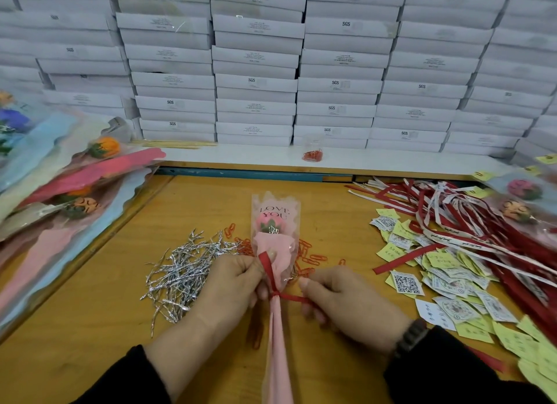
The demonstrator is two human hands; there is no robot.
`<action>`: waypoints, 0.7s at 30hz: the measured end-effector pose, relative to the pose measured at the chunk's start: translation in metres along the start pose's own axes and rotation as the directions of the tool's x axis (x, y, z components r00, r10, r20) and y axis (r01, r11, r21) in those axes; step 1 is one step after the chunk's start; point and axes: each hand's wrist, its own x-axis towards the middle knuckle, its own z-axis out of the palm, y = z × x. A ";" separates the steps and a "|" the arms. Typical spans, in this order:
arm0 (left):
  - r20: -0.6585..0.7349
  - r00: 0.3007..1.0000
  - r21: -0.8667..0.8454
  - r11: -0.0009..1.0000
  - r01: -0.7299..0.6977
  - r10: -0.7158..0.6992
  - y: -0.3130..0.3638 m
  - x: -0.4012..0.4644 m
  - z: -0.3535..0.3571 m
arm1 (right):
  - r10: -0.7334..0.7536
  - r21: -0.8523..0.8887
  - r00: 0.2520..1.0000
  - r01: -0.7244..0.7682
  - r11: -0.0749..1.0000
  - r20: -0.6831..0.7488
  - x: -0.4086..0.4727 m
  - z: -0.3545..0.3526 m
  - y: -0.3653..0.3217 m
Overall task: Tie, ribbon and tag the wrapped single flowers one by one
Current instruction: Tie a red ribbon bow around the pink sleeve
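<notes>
The wrapped flower [275, 253] stands lengthwise between both hands – bloom beyond the fingertips, stem toward the wrists. The left hand [232, 286] pinches the red ribbon [268, 271] end upward; the right hand [340, 301] pinches the other end sideways – knot between them

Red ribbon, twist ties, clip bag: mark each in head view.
red ribbon [269, 272]: head view, strand rising from the knot on the pink wrap.
silver twist ties [184, 271]: head view, middle of the pile.
bag of red clips [313, 154]: head view, clips at the bag's bottom.
</notes>
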 end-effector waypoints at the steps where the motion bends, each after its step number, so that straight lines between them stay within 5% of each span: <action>1: -0.011 1.000 -0.002 1.000 0.002 -0.002 0.000 0.000 -0.001 | 0.072 0.108 0.995 -0.079 0.991 0.070 -0.001 -0.005 0.001; 3: -0.027 1.000 0.007 1.000 -0.004 0.004 -0.001 0.000 -0.002 | 0.135 0.376 0.971 -0.202 0.904 0.198 -0.003 -0.012 0.002; 6: -0.023 0.999 0.043 0.999 -0.026 0.027 -0.003 0.001 -0.002 | 0.053 0.727 0.955 -0.258 0.636 0.292 -0.004 -0.017 0.006; 10: -0.006 0.998 0.085 0.995 -0.060 0.061 -0.007 0.003 -0.003 | -0.017 0.896 0.957 -0.264 0.357 0.289 -0.002 -0.008 0.006; 15: 0.061 0.994 0.083 0.992 -0.097 0.092 -0.011 0.004 -0.004 | 0.045 0.923 0.969 -0.246 0.296 0.243 0.001 0.010 0.003; 21: 0.121 0.986 0.136 0.982 -0.128 0.112 -0.014 0.004 -0.005 | 0.100 0.923 0.986 -0.162 0.349 0.135 0.000 0.022 0.000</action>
